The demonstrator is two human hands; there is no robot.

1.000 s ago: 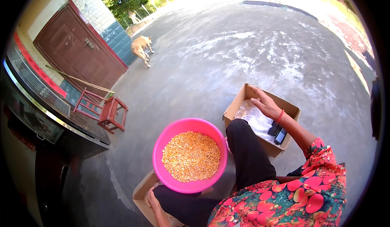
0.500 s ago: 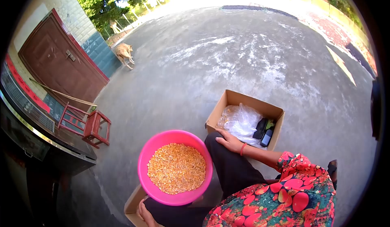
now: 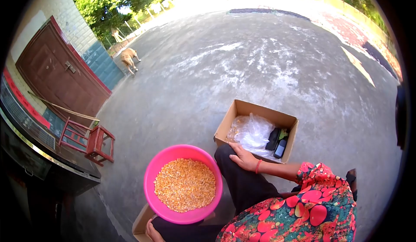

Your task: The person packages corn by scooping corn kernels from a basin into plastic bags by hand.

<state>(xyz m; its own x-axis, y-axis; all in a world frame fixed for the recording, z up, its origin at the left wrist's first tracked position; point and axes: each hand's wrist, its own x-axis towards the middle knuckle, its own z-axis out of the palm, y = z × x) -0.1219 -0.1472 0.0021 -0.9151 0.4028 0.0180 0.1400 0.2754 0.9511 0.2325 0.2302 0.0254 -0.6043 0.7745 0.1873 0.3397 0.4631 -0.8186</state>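
Note:
My right hand, a red bracelet at its wrist, rests on my raised knee with the fingers laid out and nothing in them. At the bottom edge, my left hand lies over my other knee. Its fingers are loosely stretched, and the frame cuts off part of it. Between my knees sits a pink basin with yellow corn kernels spread inside. Part of a cardboard box shows below the basin, next to my left hand.
Beyond my right hand stands an open cardboard box holding clear plastic bags and dark objects. A red wooden chair is at left, near a brown door. A tan dog stands farther off on the concrete.
The view has shifted slightly, so the basin and boxes sit a little lower and further left. The dog's pose has changed. Both hands stay on my knees.

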